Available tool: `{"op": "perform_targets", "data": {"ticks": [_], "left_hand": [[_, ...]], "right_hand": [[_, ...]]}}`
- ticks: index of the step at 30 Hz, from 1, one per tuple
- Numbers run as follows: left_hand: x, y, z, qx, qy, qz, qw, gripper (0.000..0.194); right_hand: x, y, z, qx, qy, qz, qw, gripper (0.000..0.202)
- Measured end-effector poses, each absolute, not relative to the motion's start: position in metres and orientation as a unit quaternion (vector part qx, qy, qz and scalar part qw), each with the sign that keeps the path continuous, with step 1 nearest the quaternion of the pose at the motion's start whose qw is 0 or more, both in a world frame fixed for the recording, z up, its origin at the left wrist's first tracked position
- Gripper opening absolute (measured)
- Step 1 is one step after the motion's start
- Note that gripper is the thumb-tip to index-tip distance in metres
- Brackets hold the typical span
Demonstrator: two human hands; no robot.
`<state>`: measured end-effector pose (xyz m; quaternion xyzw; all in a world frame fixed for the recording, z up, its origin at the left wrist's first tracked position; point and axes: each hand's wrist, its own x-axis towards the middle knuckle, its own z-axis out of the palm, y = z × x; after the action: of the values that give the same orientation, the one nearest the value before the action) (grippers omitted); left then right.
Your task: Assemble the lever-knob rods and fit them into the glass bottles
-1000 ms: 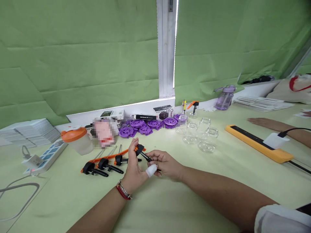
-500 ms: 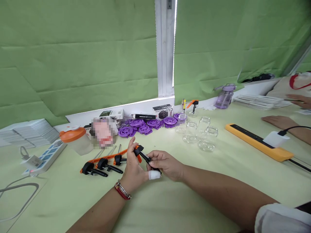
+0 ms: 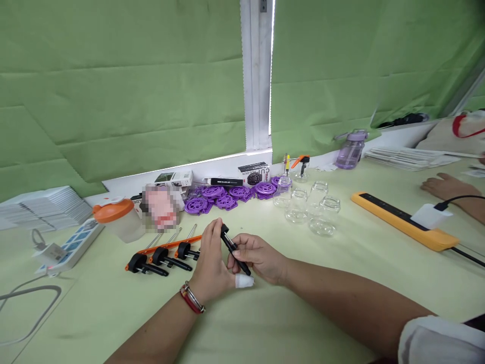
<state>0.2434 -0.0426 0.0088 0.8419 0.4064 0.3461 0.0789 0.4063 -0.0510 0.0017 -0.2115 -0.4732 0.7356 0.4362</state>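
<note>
My right hand [image 3: 257,258] pinches the lower part of a black pump-like piece [image 3: 235,251] with a round black cap. The cap end leans against the fingers of my left hand [image 3: 215,260], which are curved around its far side; the thumb, wrapped in white, points right below the piece. To the left lie several similar black pieces [image 3: 161,256] with orange levers and thin metal rods. Part of the rightmost one is hidden behind my left hand.
Purple wheel-shaped parts [image 3: 227,196] and boxes line the wall. Glass jars [image 3: 297,210] stand right of centre, a yellow power strip [image 3: 401,222] farther right. An orange-lidded cup [image 3: 120,222] and a white power strip [image 3: 78,245] are left. Another person's hand [image 3: 441,187] rests at right.
My left fingers have drawn together and shifted slightly right over the cap. The black piece now points more steeply, and its orange part is hidden. The other person's hand has moved right.
</note>
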Motion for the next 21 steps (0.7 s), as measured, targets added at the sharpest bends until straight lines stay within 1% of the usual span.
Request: {"op": "perform_targets", "data": {"ticks": [5,9,12,18,21], "left_hand": [[0.243,-0.047,0.010,0.848,0.379,0.349,0.126,0.135],[0.245,-0.054,0.013,0.844,0.367,0.356,0.161,0.134],[0.246,-0.057,0.015,0.843,0.364,0.361,0.162,0.131],[0.246,-0.057,0.016,0.854,0.350,0.352,0.158,0.133],[0.246,-0.058,0.017,0.852,0.353,0.355,0.153,0.131]], "right_hand": [[0.404,-0.059,0.010,-0.228,-0.464,0.737,0.436,0.025],[0.405,-0.063,0.016,-0.231,-0.461,0.743,0.427,0.028],[0.405,-0.065,0.018,-0.224,-0.452,0.751,0.426,0.029],[0.404,-0.065,0.014,-0.197,-0.445,0.763,0.425,0.032],[0.404,-0.064,0.012,-0.195,-0.447,0.763,0.424,0.033]]}}
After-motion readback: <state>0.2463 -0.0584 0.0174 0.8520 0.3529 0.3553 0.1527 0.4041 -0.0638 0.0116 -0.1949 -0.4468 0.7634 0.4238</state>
